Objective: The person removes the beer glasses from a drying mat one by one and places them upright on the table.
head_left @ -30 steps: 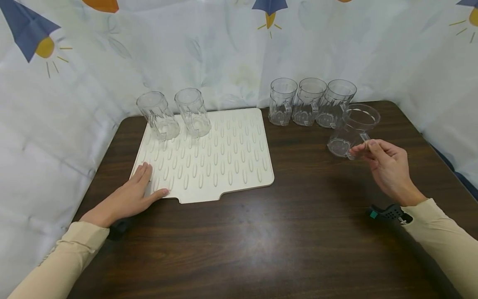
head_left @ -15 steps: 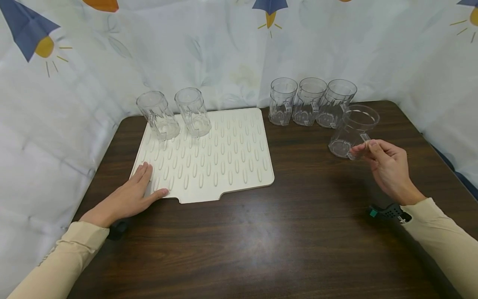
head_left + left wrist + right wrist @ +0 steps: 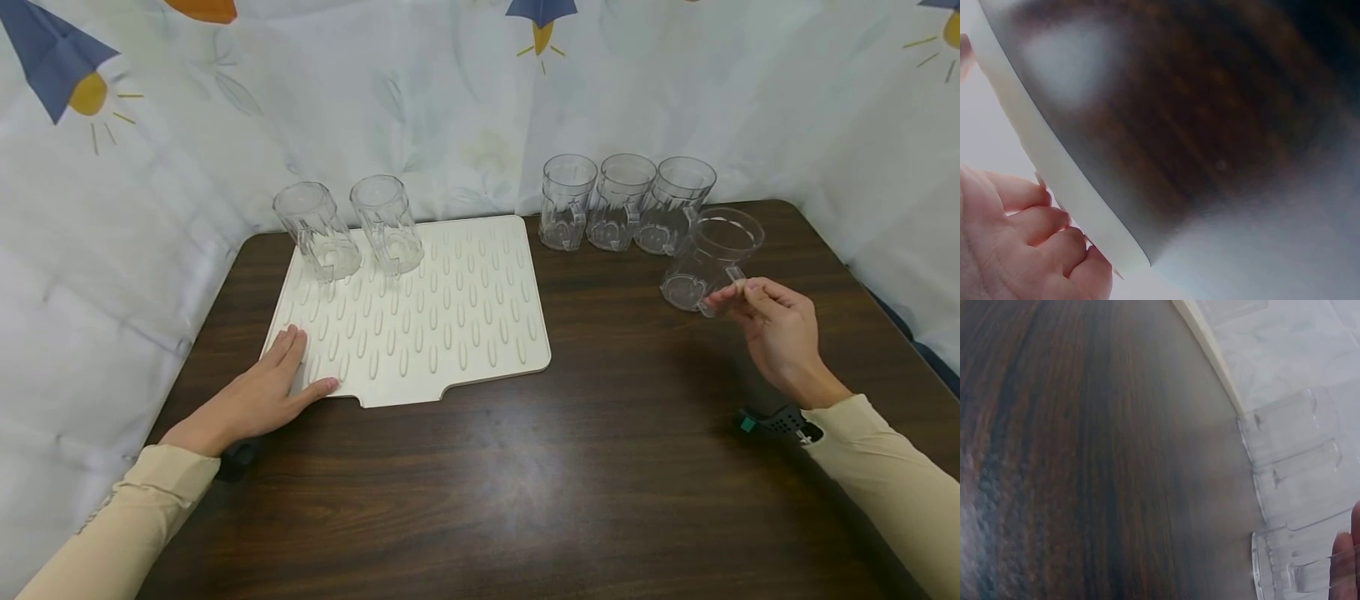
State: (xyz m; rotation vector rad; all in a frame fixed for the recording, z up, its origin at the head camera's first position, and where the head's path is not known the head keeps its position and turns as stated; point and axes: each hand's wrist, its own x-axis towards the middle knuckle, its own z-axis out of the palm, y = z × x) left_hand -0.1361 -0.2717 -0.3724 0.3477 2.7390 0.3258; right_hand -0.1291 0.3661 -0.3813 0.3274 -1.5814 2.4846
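Note:
My right hand (image 3: pixel 780 329) pinches the handle of a clear mug (image 3: pixel 711 258) at the right of the table, between thumb and fingers. The mug leans a little to the right; whether its base touches the table I cannot tell. Only fingertips (image 3: pixel 1344 569) of that hand appear in the right wrist view. My left hand (image 3: pixel 258 396) rests with straight fingers on the near left corner of a white ridged drying board (image 3: pixel 442 333). Two clear mugs, one on the left (image 3: pixel 322 233) and another (image 3: pixel 388 225) beside it, stand on the board's far left part.
Behind the held mug is a row of clear mugs: one on the left (image 3: pixel 567 204), a middle one (image 3: pixel 619 204) and a right one (image 3: pixel 675 204). The dark wooden table (image 3: pixel 525 492) ends at a white patterned curtain (image 3: pixel 450 108) at the back and sides.
The held mug has shifted very slightly to the right. My left hand, the board and the other mugs stay in place.

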